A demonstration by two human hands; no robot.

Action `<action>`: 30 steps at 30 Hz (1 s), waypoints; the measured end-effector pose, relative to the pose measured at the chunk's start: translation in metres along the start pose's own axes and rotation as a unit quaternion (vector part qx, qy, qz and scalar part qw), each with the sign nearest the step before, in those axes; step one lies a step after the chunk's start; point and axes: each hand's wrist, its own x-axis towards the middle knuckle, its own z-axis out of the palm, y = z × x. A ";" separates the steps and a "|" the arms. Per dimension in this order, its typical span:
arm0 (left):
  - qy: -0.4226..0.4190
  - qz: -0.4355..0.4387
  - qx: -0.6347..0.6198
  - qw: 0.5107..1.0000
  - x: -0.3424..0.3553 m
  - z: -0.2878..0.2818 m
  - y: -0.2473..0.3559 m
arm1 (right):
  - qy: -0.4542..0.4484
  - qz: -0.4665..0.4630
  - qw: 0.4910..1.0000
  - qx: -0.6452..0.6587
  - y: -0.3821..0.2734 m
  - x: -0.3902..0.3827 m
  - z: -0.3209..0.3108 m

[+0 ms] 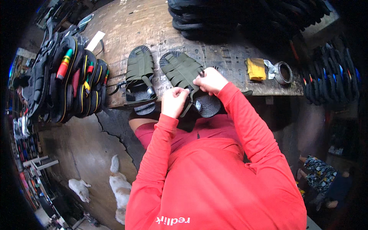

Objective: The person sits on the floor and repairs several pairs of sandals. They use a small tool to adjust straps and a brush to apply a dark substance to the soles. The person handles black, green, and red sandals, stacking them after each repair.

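Note:
Two olive-green strap sandals lie on the wooden workbench (115,23), close to its front edge. The left sandal (140,65) rests flat and untouched, with its heel toward me. Over the heel end of the right sandal (180,71) both my hands are at work. My left hand (174,101) has thumb and fingers pinched at the sandal's near left side, on what looks like its heel strap. My right hand (210,81) is closed on a green strap at the sandal's right side. The grey patterned heel (207,105) shows below my hands.
Stacks of dark sandals with coloured straps (82,76) stand at the left. Black soles (203,17) are piled at the far side. A yellow cloth (255,69) and a tape roll (283,73) lie at right. Two animals (119,188) are on the floor; another person (326,180) is lower right.

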 end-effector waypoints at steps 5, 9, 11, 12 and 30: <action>-0.098 -0.037 -0.145 0.984 0.009 -0.008 0.009 | -0.064 0.066 0.979 0.184 0.007 0.001 -0.021; -0.134 -0.119 -0.260 0.949 0.011 -0.015 0.017 | -0.073 0.065 0.976 0.196 0.006 0.003 -0.021; -0.154 -0.165 -0.314 0.922 0.010 -0.008 0.017 | -0.071 0.080 0.974 0.198 0.007 0.004 -0.022; -0.139 -0.206 -0.327 0.912 0.009 -0.003 0.017 | -0.087 0.076 0.975 0.192 0.009 0.004 -0.025; -0.068 0.385 0.518 0.760 -0.001 -0.009 0.053 | 0.078 -0.406 0.873 -0.259 0.054 0.022 -0.039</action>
